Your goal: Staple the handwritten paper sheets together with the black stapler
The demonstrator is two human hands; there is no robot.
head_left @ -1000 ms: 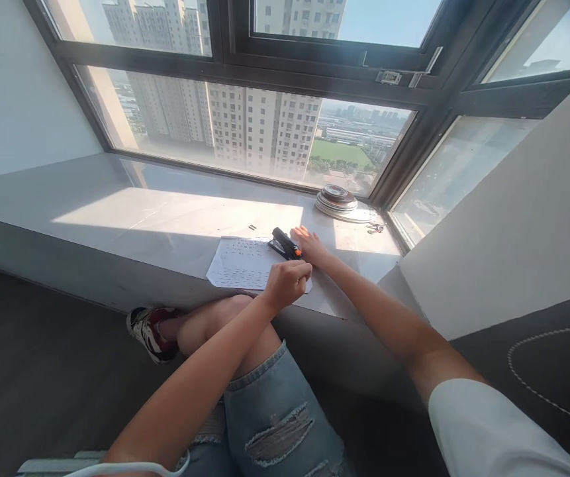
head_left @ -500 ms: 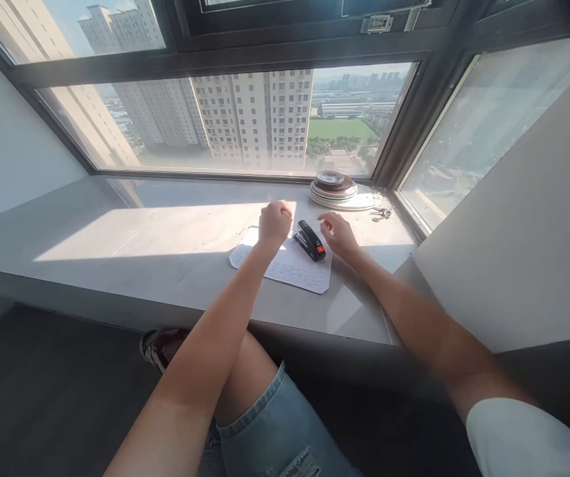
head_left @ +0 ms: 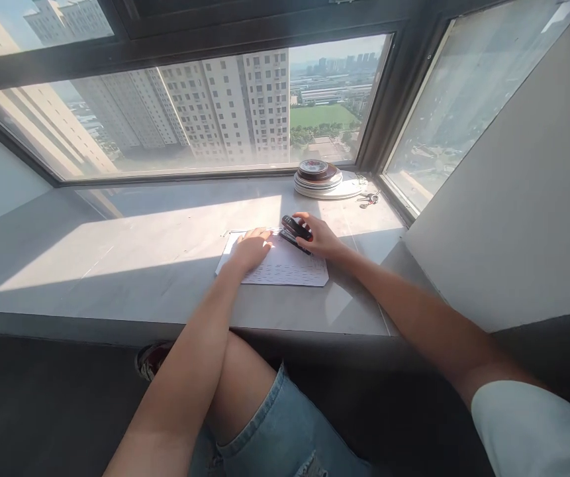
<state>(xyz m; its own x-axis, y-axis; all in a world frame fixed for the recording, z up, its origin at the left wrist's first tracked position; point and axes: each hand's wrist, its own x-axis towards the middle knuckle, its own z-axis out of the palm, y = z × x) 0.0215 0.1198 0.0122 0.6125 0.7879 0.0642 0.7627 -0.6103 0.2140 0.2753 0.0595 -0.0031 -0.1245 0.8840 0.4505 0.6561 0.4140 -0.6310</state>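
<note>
Sheets of paper (head_left: 289,270) with lines of handwriting lie on the window ledge in front of me. My left hand (head_left: 253,249) rests flat on their left part, fingers stretched out. A black stapler (head_left: 295,228) stands on the right part of the paper, its jaws apart at the end away from my palm. My right hand (head_left: 320,236) has its fingers wrapped round the stapler from the right side. The palm and fingers hide the stapler's near end.
A stack of plates (head_left: 318,180) stands by the window at the back right, on a pale board. A bunch of keys (head_left: 369,199) lies beside it. The ledge (head_left: 130,265) runs off to the left; its front edge is just above my knees.
My left hand has opened from a fist and come down flat on the paper. My right hand has taken hold of the stapler. The paper has turned a little, and the view has shifted.
</note>
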